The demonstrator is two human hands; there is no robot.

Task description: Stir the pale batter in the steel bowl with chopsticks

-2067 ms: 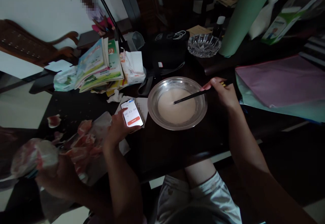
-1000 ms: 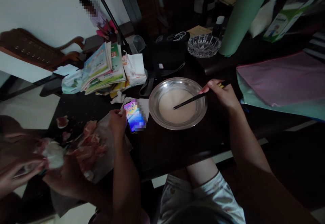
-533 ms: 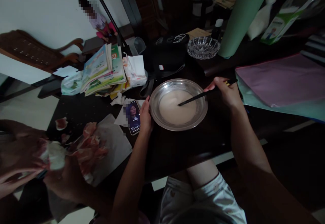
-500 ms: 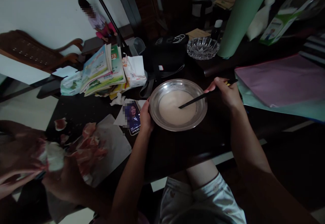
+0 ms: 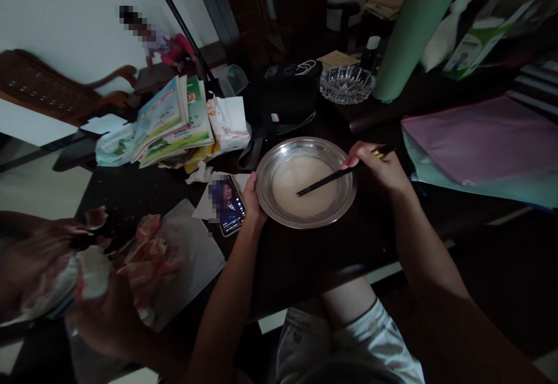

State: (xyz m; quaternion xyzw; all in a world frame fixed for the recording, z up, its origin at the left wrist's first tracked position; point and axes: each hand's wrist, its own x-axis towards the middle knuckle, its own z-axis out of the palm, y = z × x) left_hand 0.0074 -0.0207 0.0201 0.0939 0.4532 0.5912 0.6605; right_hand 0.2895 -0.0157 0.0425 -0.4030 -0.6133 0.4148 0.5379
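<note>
A wide metal bowl stands on the dark table in front of me, with a pale, creamy liquid in it. My left hand grips the bowl's left rim, thumb on top. In my right hand is a pair of black chopsticks, held from the upper right with the tips dipped in the liquid. Close by my left hand lies a phone with a lit screen.
At left, another person's hands hold a pale and red piece above several peel-like pieces on a white sheet. Behind are books, a tissue pack, a black bag, a glass ashtray and a green cylinder. Folders lie right.
My right hand and the chopsticks have moved slightly left, their tips shifting left and lower in the liquid. My left hand stays on the rim. The seated person in the background has leaned left.
</note>
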